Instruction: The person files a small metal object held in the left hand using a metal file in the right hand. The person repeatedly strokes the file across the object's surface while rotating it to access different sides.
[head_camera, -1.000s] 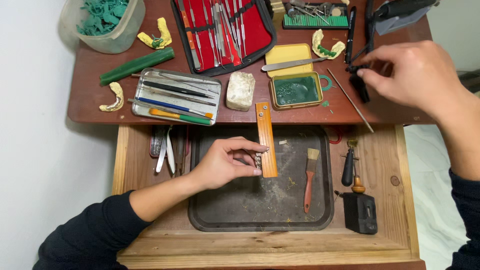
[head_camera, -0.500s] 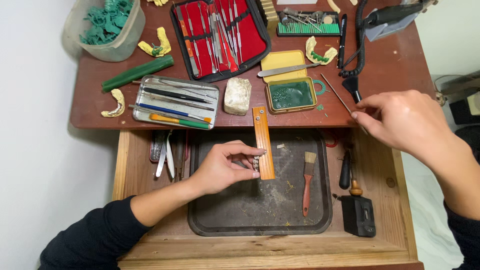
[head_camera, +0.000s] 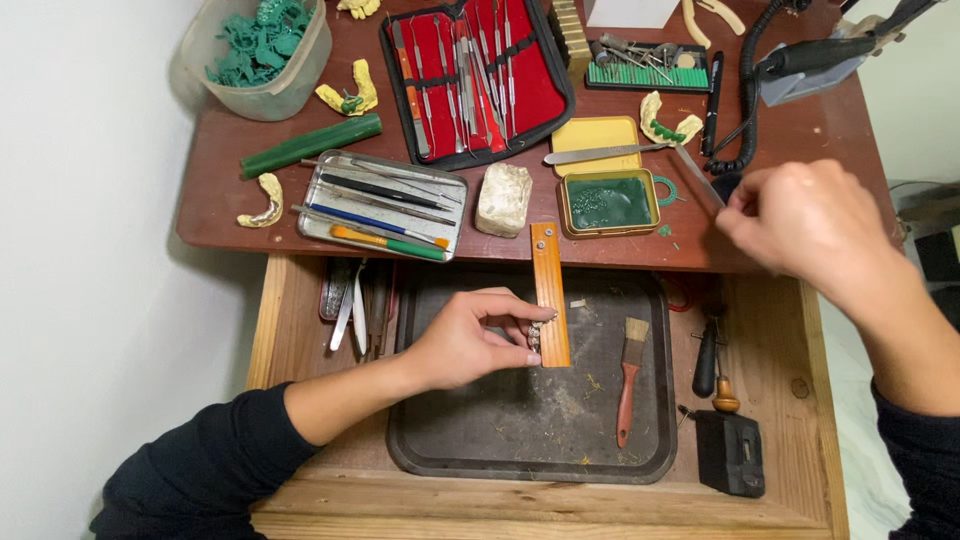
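My left hand (head_camera: 470, 338) hovers over the dark tray (head_camera: 500, 440) in the open drawer and pinches a small metal dental piece (head_camera: 534, 337) against the orange wooden bench peg (head_camera: 549, 290). My right hand (head_camera: 800, 220) is at the desk's right edge, its fingers closed on a thin metal hand instrument (head_camera: 697, 173) that points up and left toward the small green-wax tin (head_camera: 609, 202).
The desk holds a red tool roll (head_camera: 475, 70), a metal tin of instruments (head_camera: 385, 205), a green wax stick (head_camera: 310, 146), yellow dental casts (head_camera: 345, 90), a tub of green parts (head_camera: 262, 50) and a burr block (head_camera: 645, 65). A brush (head_camera: 630, 385) lies in the tray.
My right hand has drawn back from the far right of the desk toward the drawer's right side, carrying the thin instrument. The left hand has stayed at the bench peg.
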